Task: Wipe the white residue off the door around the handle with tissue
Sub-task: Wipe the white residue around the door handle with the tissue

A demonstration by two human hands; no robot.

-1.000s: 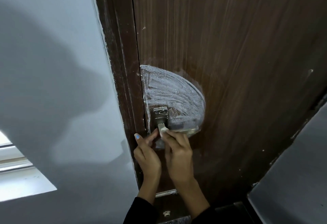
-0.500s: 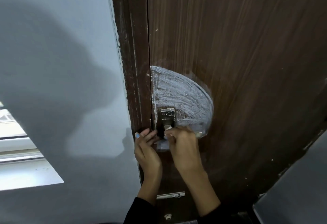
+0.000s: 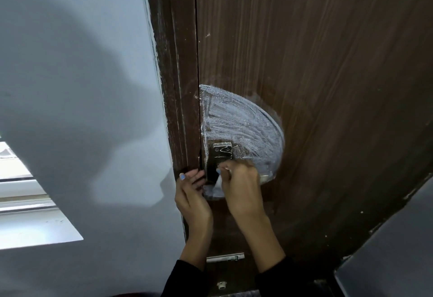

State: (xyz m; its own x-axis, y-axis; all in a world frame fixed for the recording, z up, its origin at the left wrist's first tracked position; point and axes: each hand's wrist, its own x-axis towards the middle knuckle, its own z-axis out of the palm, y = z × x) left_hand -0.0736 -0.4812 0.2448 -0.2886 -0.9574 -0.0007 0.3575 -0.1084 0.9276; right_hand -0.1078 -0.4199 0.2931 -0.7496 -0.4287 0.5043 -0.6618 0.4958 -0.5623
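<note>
Below handle (image 3: 221,150): right hand (image 3: 241,191) fisted round tissue (image 3: 218,182); left hand (image 3: 192,199) open-fingered, grip empty, on door (image 3: 328,85) edge.

Left of the fingers runs a dark door frame (image 3: 174,85), its outer edge flecked white. Beyond it a grey-blue wall (image 3: 82,74) carries a broad shadow. Far left and lower sits a pale sill (image 3: 35,231). Below the fingers, a metal plate (image 3: 225,257).

residue (image 3: 243,123) above handle (image 3: 221,150), hands (image 3: 241,191) below, wall (image 3: 82,85) left
</note>
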